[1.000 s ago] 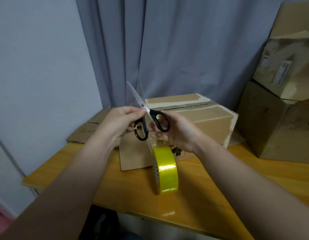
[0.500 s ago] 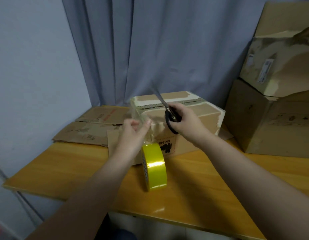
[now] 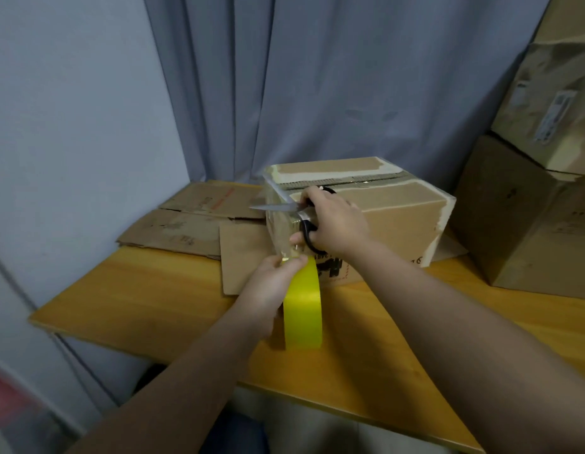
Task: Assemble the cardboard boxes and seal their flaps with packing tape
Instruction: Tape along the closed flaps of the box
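A cardboard box [image 3: 396, 221] stands on the wooden table [image 3: 153, 290], its top flaps folded down. A yellow roll of packing tape [image 3: 302, 309] stands on edge in front of it, and a clear strip of tape [image 3: 279, 231] runs from the roll up the box's left front corner. My left hand [image 3: 271, 283] pinches the tape at the top of the roll. My right hand [image 3: 333, 221] grips black-handled scissors [image 3: 284, 208], blades open and pointing left across the strip.
Flattened cardboard sheets [image 3: 186, 224] lie on the table's back left corner. Two large stacked boxes [image 3: 530, 208] fill the right side. A grey curtain [image 3: 317, 77] hangs behind, with a wall to the left.
My left hand let go of the scissors and dropped to the tape roll. My right hand took the scissors alone and swung the blades level, pointing left at the tape.
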Demonstrator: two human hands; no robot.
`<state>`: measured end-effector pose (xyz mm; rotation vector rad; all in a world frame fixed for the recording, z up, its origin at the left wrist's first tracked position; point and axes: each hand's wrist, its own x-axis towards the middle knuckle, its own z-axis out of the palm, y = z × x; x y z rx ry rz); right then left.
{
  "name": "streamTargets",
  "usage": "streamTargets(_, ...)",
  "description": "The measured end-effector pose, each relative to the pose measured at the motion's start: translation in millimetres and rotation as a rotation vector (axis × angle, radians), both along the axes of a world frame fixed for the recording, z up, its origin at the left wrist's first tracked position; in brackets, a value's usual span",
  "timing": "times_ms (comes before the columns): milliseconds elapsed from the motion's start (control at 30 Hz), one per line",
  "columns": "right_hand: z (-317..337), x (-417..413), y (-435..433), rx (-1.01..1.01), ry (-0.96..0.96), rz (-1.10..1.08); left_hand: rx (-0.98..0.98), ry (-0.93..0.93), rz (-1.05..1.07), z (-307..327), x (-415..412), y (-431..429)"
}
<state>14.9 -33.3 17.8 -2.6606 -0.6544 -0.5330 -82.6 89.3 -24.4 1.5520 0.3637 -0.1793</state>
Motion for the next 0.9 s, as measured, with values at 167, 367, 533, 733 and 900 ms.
streamTargets(167, -0.4, 2.6, 1.4, -0.002, 0.012, -0.005, 0.012, 0.051, -0.019, 2.4, -0.8, -5.1)
streamTargets(367, 33.7, -27.7, -49.9, 0.171, 0.287, 0.169, -0.162, 0.047, 0.039, -0.6, 6.8, -1.8)
streamTargets(533, 43.4, -48.8, -93.9, -0.328, 0.738, 0.063, -0.112, -0.013, 0.040, -5.3, 1.6, -2.5)
streamTargets(733, 29.2, -34.6, -83.8, -0.330, 1.008, 0.105, -0.005, -0.063, 0.069, -0.5, -1.5, -3.9)
streamTargets(900, 31.1, -23.4, -64.5, -0.243, 0.994, 0.161, 0.117, -0.073, 0.061, 4.3, -0.9, 0.0)
